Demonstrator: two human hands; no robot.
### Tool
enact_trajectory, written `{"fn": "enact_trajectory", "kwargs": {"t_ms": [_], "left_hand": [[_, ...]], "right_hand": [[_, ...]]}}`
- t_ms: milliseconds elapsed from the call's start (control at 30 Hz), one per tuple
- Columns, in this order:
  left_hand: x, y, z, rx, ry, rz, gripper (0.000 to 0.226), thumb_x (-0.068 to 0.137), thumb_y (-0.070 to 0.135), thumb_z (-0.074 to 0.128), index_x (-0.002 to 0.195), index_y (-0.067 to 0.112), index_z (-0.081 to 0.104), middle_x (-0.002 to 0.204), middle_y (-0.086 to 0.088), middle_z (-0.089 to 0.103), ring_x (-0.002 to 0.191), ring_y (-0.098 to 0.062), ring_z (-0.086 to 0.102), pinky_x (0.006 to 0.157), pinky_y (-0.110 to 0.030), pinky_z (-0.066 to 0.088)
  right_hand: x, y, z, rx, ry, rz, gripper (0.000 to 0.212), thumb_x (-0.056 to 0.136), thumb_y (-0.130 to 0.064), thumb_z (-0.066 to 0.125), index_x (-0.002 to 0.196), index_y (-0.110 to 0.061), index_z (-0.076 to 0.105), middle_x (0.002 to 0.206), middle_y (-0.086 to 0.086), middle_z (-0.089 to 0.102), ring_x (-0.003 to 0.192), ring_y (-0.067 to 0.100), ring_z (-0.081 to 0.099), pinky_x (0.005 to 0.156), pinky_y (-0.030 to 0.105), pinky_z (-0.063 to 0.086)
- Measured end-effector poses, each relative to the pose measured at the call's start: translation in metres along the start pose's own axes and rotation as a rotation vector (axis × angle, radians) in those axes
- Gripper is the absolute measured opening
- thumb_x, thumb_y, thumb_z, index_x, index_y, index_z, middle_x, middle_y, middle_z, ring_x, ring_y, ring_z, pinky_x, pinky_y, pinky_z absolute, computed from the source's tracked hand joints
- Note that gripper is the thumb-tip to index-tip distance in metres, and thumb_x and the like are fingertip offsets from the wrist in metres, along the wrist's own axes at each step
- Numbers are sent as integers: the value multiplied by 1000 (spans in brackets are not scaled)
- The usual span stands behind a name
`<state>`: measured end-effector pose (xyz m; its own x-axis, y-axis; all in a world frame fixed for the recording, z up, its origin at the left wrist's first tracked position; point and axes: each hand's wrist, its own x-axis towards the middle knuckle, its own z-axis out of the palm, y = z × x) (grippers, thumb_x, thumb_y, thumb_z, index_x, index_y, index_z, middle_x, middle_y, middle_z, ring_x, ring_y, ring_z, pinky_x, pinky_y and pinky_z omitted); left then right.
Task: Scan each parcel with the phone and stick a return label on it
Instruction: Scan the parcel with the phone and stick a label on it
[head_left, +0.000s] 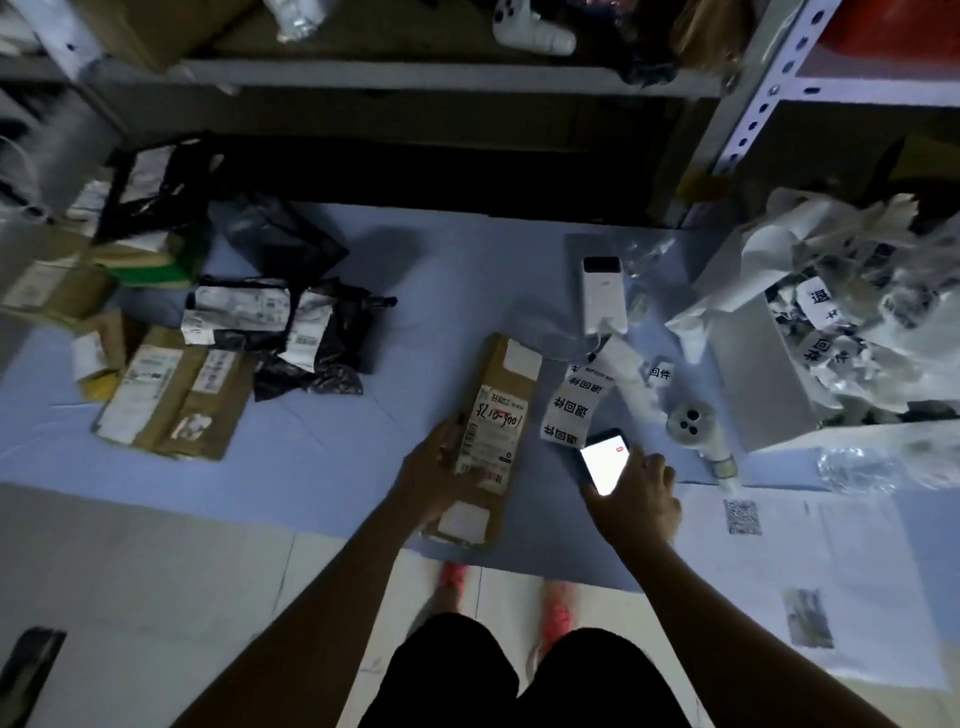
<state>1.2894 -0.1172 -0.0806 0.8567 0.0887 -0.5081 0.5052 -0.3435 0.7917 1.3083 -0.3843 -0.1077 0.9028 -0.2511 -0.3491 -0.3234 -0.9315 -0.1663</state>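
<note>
A long brown cardboard parcel (493, 426) with a white shipping label and handwritten digits lies in the middle of the blue table. My left hand (441, 467) grips its left edge, thumb on top of the label. A phone (605, 460) with a bright lit screen lies just right of the parcel; my right hand (636, 501) holds its lower end, fingers around the edge. A strip of white return labels (569, 410) with black characters lies between parcel and phone, above the phone.
Several parcels lie at the left: flat brown boxes (171, 400) and black plastic mailers (317, 338). A white power bank (602, 293), a label roll (693, 421) and a white box of crumpled label backing (841, 322) sit at the right. Printed sheets (810, 571) cover the near right corner. Shelving stands behind.
</note>
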Motion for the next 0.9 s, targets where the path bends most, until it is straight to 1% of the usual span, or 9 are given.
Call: {"fn": "enact_trajectory", "kwargs": {"t_ms": [133,233,300,467,533,600,667,767,900], "left_hand": [[-22,-8,1,-47,59,-46,89,77,26,88,149,41,39,112,6,65,95,-5,64,68,-13,54],[-32,-15,-2,-58,127,-34,88,76,26,88,149,39,40,111,1,66,95,-8,66,69,-15,56],[-35,-19,-8,-69,154,-28,87,77,26,88,149,37,41,111,-2,68,94,-10,68,72,-20,59],[-31,-21,-28,-48,223,-10,85,77,23,87,149,32,42,110,-5,72,95,-17,70,84,-39,62],[-27,-21,-36,-54,251,-24,86,77,25,87,149,35,42,102,-1,72,90,-14,71,79,-35,61],[-26,-22,-43,-73,279,-40,84,77,24,87,148,35,43,94,9,73,83,-6,71,69,-23,59],[-24,-23,-48,-65,306,-37,81,78,25,86,148,32,46,93,13,72,84,-5,70,73,-22,60],[-21,-25,-59,-53,309,-30,83,79,28,85,151,29,42,109,3,74,97,-18,71,91,-38,60],[-18,-27,-74,9,207,-21,89,81,21,82,155,29,35,119,-3,68,108,-25,67,92,-43,59]], "right_hand": [[1,6,-1,44,-30,-4,82,75,-62,71,137,-16,42,121,11,49,118,33,49,84,45,52],[2,7,-2,213,-35,73,76,73,-60,74,129,-18,45,115,11,51,115,35,52,84,48,51],[2,5,-6,377,-22,140,80,73,-56,78,133,-17,44,117,13,52,115,37,53,87,50,51],[-5,-16,-31,719,157,115,81,68,-51,84,133,-21,47,109,2,55,105,28,59,80,37,48],[-9,-34,-42,794,172,48,75,67,-52,84,129,-24,51,109,0,62,102,25,62,81,37,52],[-15,-52,-51,832,124,-15,76,65,-52,83,130,-28,52,108,-6,64,98,19,62,80,32,48],[-20,-67,-58,804,27,-110,79,64,-50,85,132,-29,52,110,-8,64,98,16,61,79,29,48],[-24,-82,-63,616,-110,-259,76,65,-50,85,129,-27,52,110,-7,64,99,17,61,75,29,50],[-26,-82,-68,279,-174,-352,82,65,-59,84,133,-32,46,109,-8,58,98,16,54,78,33,46]]}}
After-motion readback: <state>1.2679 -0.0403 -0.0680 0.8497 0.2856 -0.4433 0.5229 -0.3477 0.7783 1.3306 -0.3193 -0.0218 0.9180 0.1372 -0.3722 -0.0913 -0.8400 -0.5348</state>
